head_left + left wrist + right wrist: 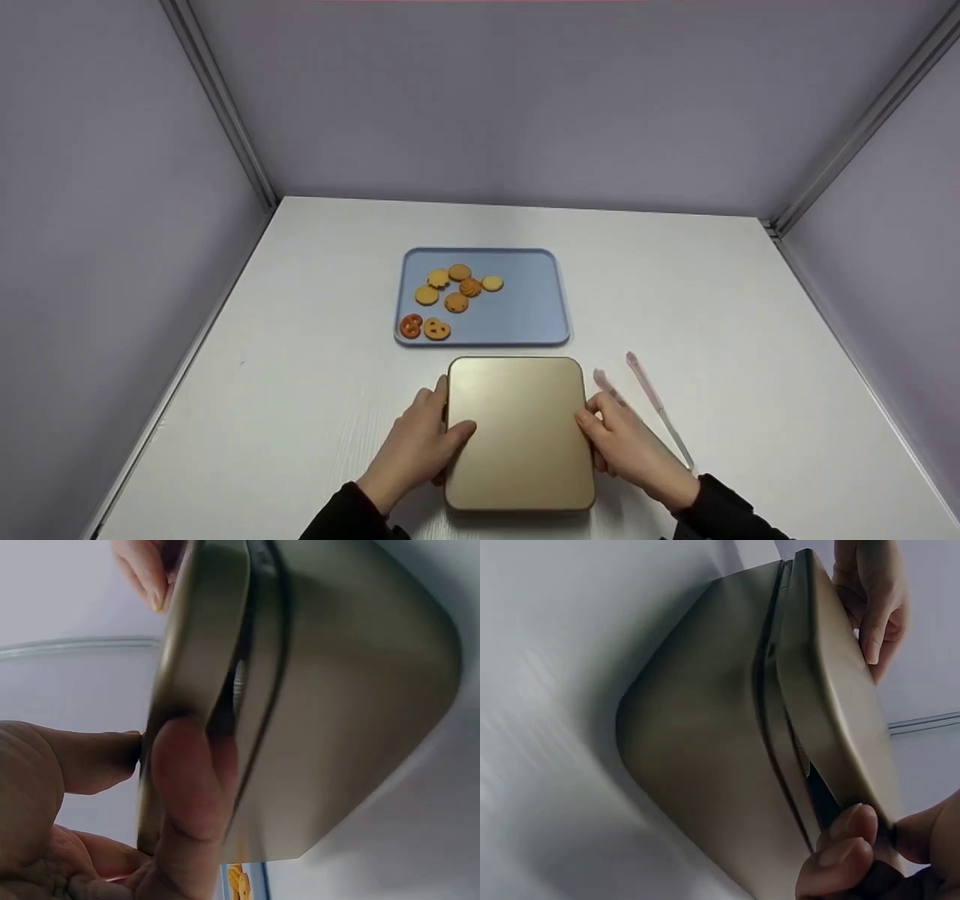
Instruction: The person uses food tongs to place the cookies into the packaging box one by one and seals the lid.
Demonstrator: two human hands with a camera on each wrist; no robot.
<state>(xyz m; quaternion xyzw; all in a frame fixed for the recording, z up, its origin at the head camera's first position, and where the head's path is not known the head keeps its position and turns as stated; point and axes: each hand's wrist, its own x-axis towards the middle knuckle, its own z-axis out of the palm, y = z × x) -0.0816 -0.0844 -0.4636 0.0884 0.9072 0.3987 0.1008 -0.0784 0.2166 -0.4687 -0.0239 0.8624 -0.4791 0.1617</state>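
Note:
A gold rectangular tin (521, 431) stands at the near side of the table. Its lid (832, 682) sits tilted on the tin's body (697, 712), with a dark gap along the rim in both wrist views. My left hand (420, 442) grips the lid's left edge, thumb on top and fingers against the side. At the opposite edge, my right hand (626, 442) pinches the lid between thumb and curled fingers, its fingertips (847, 851) right by the gap. The inside of the tin is mostly hidden.
Behind the tin lies a blue tray (525, 315) with several cookies (456, 302) and a pretzel (410, 326) on its left half. Tongs (652, 394) with pinkish tips lie beside my right hand, partly covered by it. Grey panels (487, 105) enclose the white table.

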